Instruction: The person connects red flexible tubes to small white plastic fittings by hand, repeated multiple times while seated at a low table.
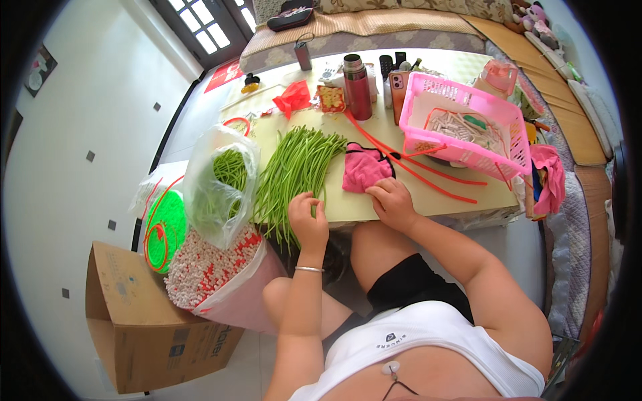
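My left hand point(309, 219) is raised over the table's near edge with its fingers curled in, beside a heap of long thin green stems point(297, 164). What it pinches, if anything, is too small to make out. My right hand point(393, 200) has its fingertips drawn together at the lower edge of a folded pink cloth point(364, 170) with dark trim. Whether it grips the cloth or some small thing cannot be seen. Several long red-orange strips point(435, 175) run across the table past the cloth. More green stems fill a clear plastic bag point(246, 194) on the left.
A pink basket point(461, 140) of short pale pieces stands at right, beside a phone point(398, 93) and a maroon flask point(358, 90). Left of my legs is a large sack point(234, 284) of red and white pieces, with a cardboard box point(154, 334) and green round item point(167, 224).
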The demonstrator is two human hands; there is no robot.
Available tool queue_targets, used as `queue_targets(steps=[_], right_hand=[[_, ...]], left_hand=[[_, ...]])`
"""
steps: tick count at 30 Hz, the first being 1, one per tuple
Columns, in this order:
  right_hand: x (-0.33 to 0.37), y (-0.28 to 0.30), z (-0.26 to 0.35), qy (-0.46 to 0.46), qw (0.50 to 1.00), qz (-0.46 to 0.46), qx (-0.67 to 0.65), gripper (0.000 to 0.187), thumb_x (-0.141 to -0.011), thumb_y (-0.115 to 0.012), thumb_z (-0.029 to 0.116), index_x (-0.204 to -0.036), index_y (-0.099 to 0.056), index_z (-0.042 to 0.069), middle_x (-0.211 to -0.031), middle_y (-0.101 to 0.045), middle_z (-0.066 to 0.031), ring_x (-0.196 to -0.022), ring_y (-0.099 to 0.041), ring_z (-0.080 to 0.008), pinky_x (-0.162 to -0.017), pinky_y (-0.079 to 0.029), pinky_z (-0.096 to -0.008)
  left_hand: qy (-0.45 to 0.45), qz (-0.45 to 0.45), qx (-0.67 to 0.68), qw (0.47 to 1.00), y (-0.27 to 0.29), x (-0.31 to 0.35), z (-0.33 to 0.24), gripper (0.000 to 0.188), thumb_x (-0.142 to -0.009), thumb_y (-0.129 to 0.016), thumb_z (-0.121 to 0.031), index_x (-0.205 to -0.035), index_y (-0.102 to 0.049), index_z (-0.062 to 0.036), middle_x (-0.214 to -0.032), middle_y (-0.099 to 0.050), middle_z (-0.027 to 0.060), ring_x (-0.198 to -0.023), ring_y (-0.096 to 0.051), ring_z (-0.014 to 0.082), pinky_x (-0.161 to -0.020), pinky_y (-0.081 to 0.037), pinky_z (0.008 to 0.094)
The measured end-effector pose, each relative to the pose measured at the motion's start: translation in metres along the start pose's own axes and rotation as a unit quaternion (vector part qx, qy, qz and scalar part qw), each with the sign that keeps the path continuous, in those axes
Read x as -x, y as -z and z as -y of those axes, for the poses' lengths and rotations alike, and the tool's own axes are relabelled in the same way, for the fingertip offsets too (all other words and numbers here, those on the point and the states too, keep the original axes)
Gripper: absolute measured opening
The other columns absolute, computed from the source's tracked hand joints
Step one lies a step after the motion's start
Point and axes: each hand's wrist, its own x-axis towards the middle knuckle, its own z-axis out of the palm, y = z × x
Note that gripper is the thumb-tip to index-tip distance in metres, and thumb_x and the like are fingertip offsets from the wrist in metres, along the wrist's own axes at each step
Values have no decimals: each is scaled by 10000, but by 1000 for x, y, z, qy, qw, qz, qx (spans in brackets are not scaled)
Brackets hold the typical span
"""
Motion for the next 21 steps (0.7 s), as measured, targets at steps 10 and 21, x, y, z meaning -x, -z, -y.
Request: queue_targets(steps=[10, 21], right_hand=[[-42, -27, -40, -66, 984, 143, 84, 211, -784, -727, 158, -982, -675, 109, -990, -612, -81, -968, -581, -294, -831, -484, -425], [-122, -10, -32, -298, 945, 17, -134, 353, -833, -669, 95, -1151, -609, -45, -998, -625, -226, -969, -599, -387, -868, -479, -428]], left_hand=[[-53, 69, 30, 996, -23, 17, -4, 107, -791, -704, -79, -888, -706, -35, -1066, -665, 120, -1060, -600, 326, -927, -443, 470], [-133, 116, 111, 978, -21, 10, -21, 74, -774, -707, -31, -841, -685, -8, -939, -682, 149, -897, -640, 347, -805, -515, 432]])
